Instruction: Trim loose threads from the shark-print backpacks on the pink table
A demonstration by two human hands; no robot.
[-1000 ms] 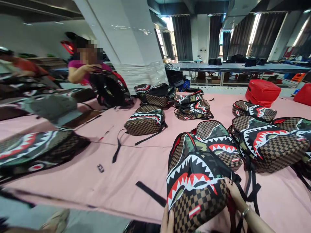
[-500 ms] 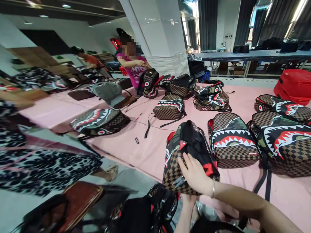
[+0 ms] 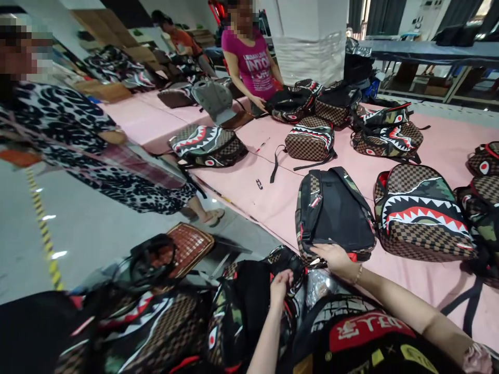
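A checkered backpack (image 3: 339, 213) lies on the pink table (image 3: 241, 213) with its black padded back and straps facing up. My right hand (image 3: 336, 259) rests at its lower edge, fingers fairly straight, with a small metal tool partly visible under them. Lower down, my left hand (image 3: 281, 285) is raised over a pile of backpacks (image 3: 244, 301), its fingers curled; whether anything small is in them cannot be made out. Just right of the first pack lies another backpack (image 3: 423, 213) with a shark-mouth print.
More backpacks (image 3: 310, 139) lie across the table. A person in a purple shirt (image 3: 253, 62) handles packs at the far side. Another in a patterned dress (image 3: 70, 124) stands at the left. A woven seat (image 3: 191, 246) is by the pile.
The backpack has turned so its back panel faces up. My left hand has come out from beneath it and moved left. My right hand has shifted to its lower edge. The view has swung left and down.
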